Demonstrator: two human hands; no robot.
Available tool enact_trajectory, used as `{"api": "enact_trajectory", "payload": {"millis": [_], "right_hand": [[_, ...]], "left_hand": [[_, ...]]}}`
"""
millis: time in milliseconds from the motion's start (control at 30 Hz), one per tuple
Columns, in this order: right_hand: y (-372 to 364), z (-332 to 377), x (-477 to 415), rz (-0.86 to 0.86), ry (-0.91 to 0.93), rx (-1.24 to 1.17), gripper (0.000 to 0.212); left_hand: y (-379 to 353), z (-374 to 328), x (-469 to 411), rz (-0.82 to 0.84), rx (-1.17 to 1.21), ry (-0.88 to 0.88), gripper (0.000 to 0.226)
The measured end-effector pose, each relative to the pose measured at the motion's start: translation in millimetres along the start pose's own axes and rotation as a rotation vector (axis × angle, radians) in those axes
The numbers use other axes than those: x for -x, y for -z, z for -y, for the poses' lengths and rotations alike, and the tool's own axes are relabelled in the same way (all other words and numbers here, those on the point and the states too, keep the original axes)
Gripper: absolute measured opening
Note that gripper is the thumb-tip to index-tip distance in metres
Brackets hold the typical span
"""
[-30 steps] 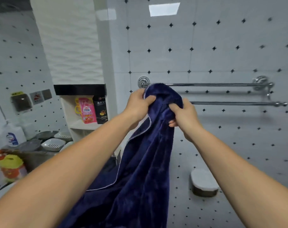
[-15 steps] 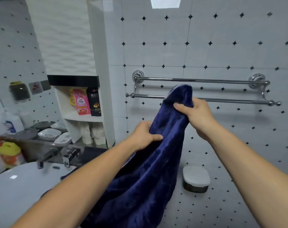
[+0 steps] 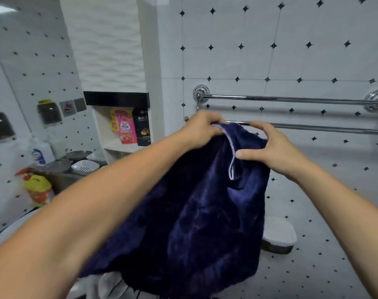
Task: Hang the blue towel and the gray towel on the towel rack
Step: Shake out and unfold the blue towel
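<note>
— Well, what fills most of the view?

— White wall tiles (image 3: 227, 61) with small black diamonds, across the far and right side. Next in size is the blue towel (image 3: 201, 212), a dark bunched mass hanging in the middle, between the person's two forearms.

— Where does its top end sit?

— Its upper edge, with a pale trim, is raised to the near bar of the towel rack (image 3: 291, 100), which is a chrome double bar fixed on the far wall. Whether the cloth lies over that bar or only touches it cannot be told.

— And the gray towel?

— A bit of pale gray cloth (image 3: 110, 285) shows at the bottom edge, under the blue one; whether it is the gray towel is unclear.

— The hands?

— The left hand (image 3: 202, 128) has its grip closed on the towel's top left corner, right at the near bar. The right hand (image 3: 270, 147) pinches the top right part, thumb pressed on the trimmed edge, fingers curled behind the fabric.

— Anything smaller?

— On the left, a shelf niche (image 3: 119, 145) holds a pink pouch (image 3: 125, 128) and a black packet (image 3: 142, 126) side by side. Below it are soap dishes (image 3: 84, 167) and a yellow-capped bottle (image 3: 38, 188). Low on the right wall sits a white-lidded box (image 3: 278, 236).
</note>
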State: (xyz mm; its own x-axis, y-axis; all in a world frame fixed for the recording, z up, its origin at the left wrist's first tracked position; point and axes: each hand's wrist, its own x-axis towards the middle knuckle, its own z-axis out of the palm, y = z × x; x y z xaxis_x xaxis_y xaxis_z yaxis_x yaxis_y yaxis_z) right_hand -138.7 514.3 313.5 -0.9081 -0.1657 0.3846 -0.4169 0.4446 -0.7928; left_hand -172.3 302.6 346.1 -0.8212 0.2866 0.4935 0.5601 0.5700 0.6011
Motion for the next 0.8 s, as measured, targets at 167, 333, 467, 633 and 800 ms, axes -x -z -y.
{"api": "enact_trajectory", "payload": {"millis": [167, 333, 467, 633, 800], "right_hand": [[-23, 18, -20, -0.189, 0.051, -0.124, 0.011], [5, 10, -19, -0.353, 0.025, -0.237, 0.013], [28, 11, -16, -0.459, -0.004, -0.328, 0.012], [47, -3, -13, -0.473, -0.029, -0.233, 0.013], [56, -36, -4, -0.5, -0.162, -0.049, 0.011]], "left_hand": [[2, -28, -1, -0.026, 0.22, -0.119, 0.012], [-25, 61, 48, 0.225, 0.171, 0.177, 0.014], [-72, 139, 96, 0.385, 0.101, 0.437, 0.019], [-69, 157, 76, 0.068, 0.229, 0.532, 0.027], [-22, 114, 25, -0.127, 0.297, 0.401, 0.014]]}}
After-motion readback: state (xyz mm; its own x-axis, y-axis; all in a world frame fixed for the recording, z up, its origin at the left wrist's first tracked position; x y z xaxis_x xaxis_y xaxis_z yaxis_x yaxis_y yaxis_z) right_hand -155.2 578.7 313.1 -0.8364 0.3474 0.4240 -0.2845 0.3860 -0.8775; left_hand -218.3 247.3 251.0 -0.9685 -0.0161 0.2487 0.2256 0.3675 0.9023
